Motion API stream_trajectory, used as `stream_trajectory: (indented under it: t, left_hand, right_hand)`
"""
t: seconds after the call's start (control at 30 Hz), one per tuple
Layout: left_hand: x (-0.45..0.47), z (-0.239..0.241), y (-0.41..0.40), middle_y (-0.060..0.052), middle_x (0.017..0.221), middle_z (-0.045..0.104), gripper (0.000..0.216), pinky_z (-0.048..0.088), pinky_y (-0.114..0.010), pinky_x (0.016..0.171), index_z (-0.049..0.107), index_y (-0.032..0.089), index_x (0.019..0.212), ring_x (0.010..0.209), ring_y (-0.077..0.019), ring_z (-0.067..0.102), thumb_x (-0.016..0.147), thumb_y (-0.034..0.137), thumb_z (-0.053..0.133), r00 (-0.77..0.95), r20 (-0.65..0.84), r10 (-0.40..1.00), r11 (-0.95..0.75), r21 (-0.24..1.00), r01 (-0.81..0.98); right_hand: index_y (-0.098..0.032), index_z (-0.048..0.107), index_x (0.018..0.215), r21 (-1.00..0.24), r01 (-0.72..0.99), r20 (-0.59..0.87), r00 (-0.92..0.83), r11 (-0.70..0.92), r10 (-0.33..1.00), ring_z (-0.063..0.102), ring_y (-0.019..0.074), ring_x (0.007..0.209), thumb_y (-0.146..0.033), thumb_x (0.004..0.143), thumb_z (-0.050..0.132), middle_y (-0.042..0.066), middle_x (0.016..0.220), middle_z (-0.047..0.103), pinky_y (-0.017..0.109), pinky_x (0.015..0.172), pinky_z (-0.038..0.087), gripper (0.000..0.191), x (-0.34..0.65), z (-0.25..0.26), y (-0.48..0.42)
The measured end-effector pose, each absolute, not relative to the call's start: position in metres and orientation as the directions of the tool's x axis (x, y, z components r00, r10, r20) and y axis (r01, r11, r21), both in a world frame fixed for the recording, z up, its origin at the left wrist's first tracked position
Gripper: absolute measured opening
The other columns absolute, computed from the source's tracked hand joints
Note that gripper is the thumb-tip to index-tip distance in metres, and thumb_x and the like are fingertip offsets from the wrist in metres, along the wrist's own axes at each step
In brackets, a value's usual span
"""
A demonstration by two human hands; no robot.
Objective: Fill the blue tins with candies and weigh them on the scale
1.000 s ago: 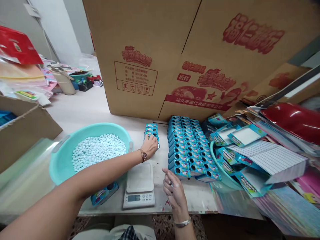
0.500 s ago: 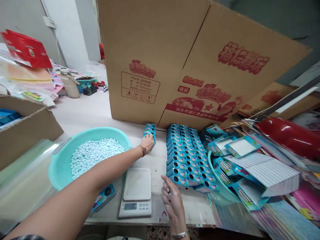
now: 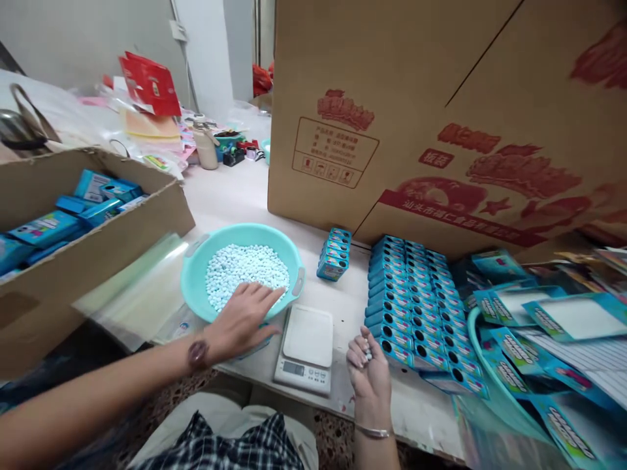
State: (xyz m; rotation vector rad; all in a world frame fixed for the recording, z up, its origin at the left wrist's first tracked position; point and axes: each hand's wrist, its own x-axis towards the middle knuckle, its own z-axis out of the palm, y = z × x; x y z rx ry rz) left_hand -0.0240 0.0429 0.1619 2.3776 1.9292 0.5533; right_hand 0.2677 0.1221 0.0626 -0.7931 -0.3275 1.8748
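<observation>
My left hand (image 3: 245, 320) is open, fingers stretched over the near rim of a turquoise basin (image 3: 193, 290) of small pale candies (image 3: 245, 267). Its thumb points toward a blue box (image 3: 259, 346) lying by the basin, mostly hidden under the hand. Palm up, my right hand (image 3: 371, 369) curls its fingers round a few pale candies (image 3: 368, 353). Between the hands sits a white digital scale (image 3: 307, 336) with nothing on its plate. Beyond it stands a short row of blue boxes (image 3: 334, 254). Right of that are long rows of blue boxes (image 3: 411, 307) with dark round openings.
A big carton (image 3: 337, 176) stands behind the boxes. At left is an open carton (image 3: 166, 202) holding blue boxes. A second turquoise tub (image 3: 474, 326), heaped with flat blue packaging (image 3: 563, 316), is at right. The table's front edge runs just below the scale.
My left hand has left the short row of boxes and come back to the basin, now open. My right hand has turned palm up, showing candies. The view has swung left.
</observation>
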Motion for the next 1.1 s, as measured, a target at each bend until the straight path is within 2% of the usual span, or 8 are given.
stream_trajectory:
  t: [0.13, 0.27, 0.47, 0.57, 0.67, 0.8, 0.93, 1.1]
  left_hand:
    - [-0.028, 0.110, -0.020, -0.009, 0.122, 0.064, 0.048, 0.037, -0.044, 0.099, 0.053, 0.028, 0.134, 0.110, -0.0288, 0.056, 0.087, 0.031, 0.063, 0.078, 0.290, 0.954, -0.141, 0.203, 0.969]
    - [-0.020, 0.069, -0.043, -0.006, 0.141, 0.056, 0.051, 0.040, -0.042, 0.099, 0.050, 0.033, 0.138, 0.119, -0.0281, 0.055, 0.090, 0.020, 0.057, 0.017, 0.373, 0.928, -0.107, 0.221, 0.970]
    - [-0.027, 0.046, -0.045, -0.010, 0.137, 0.058, 0.055, 0.049, -0.041, 0.099, 0.047, 0.031, 0.140, 0.119, -0.0258, 0.058, 0.089, 0.013, 0.057, 0.095, 0.516, 0.851, -0.253, 0.245, 0.936]
    - [-0.031, 0.044, -0.041, -0.010, 0.130, 0.062, 0.051, 0.054, -0.038, 0.095, 0.052, 0.031, 0.135, 0.113, -0.0236, 0.061, 0.089, 0.009, 0.054, 0.105, 0.541, 0.835, -0.321, 0.322, 0.891]
    - [-0.030, 0.052, -0.044, -0.008, 0.125, 0.064, 0.049, 0.056, -0.039, 0.093, 0.053, 0.032, 0.135, 0.108, -0.0233, 0.063, 0.091, 0.011, 0.053, 0.054, 0.500, 0.864, -0.283, 0.396, 0.873]
    - [-0.022, 0.074, -0.051, -0.009, 0.124, 0.064, 0.063, 0.056, -0.041, 0.095, 0.035, 0.032, 0.148, 0.112, -0.0248, 0.062, 0.091, 0.015, 0.054, -0.043, 0.468, 0.883, -0.210, 0.475, 0.855]
    - [0.001, 0.098, -0.027, -0.010, 0.124, 0.065, 0.074, 0.055, -0.045, 0.096, 0.020, 0.027, 0.154, 0.112, -0.0260, 0.063, 0.090, 0.022, 0.058, -0.120, 0.487, 0.865, -0.208, 0.566, 0.797]
    - [0.037, 0.105, 0.042, -0.009, 0.127, 0.062, 0.080, 0.052, -0.045, 0.100, 0.013, 0.027, 0.154, 0.114, -0.0248, 0.062, 0.089, 0.020, 0.058, -0.004, 0.398, 0.917, -0.283, 0.658, 0.698]
  right_hand:
    - [-0.021, 0.056, 0.079, -0.538, -0.707, -0.371, -0.292, -0.460, 0.882, 0.032, 0.0040, 0.042, -0.022, 0.076, 0.074, -0.010, 0.054, 0.035, 0.014, 0.040, 0.027, 0.018, 0.248, 0.069, 0.131]
    - [-0.021, 0.055, 0.079, -0.528, -0.697, -0.363, -0.331, -0.484, 0.871, 0.033, 0.0047, 0.043, -0.021, 0.077, 0.071, -0.009, 0.055, 0.037, 0.014, 0.042, 0.028, 0.017, 0.231, 0.076, 0.133]
    - [-0.020, 0.054, 0.079, -0.465, -0.705, -0.416, -0.360, -0.535, 0.835, 0.034, 0.0033, 0.043, -0.019, 0.073, 0.074, -0.010, 0.054, 0.039, 0.013, 0.042, 0.027, 0.021, 0.228, 0.068, 0.122]
    - [-0.020, 0.054, 0.078, -0.442, -0.730, -0.430, -0.338, -0.521, 0.837, 0.035, 0.0025, 0.043, -0.019, 0.071, 0.076, -0.010, 0.053, 0.039, 0.012, 0.042, 0.027, 0.023, 0.236, 0.062, 0.119]
    - [-0.020, 0.054, 0.079, -0.460, -0.735, -0.419, -0.316, -0.499, 0.852, 0.037, 0.0027, 0.043, -0.019, 0.072, 0.076, -0.010, 0.054, 0.040, 0.012, 0.042, 0.028, 0.023, 0.247, 0.059, 0.117]
    - [-0.020, 0.054, 0.078, -0.467, -0.761, -0.432, -0.249, -0.451, 0.867, 0.036, 0.0034, 0.041, -0.020, 0.077, 0.071, -0.010, 0.054, 0.040, 0.013, 0.040, 0.030, 0.017, 0.255, 0.061, 0.114]
    - [-0.019, 0.057, 0.082, -0.407, -0.800, -0.483, -0.220, -0.440, 0.848, 0.047, 0.0053, 0.049, -0.020, 0.082, 0.063, -0.006, 0.063, 0.051, 0.016, 0.045, 0.042, 0.006, 0.251, 0.071, 0.116]
    - [-0.019, 0.059, 0.084, -0.447, -0.817, -0.532, -0.084, -0.363, 0.843, 0.060, 0.0095, 0.063, -0.015, 0.082, 0.059, -0.003, 0.070, 0.059, 0.021, 0.058, 0.053, 0.004, 0.247, 0.090, 0.122]
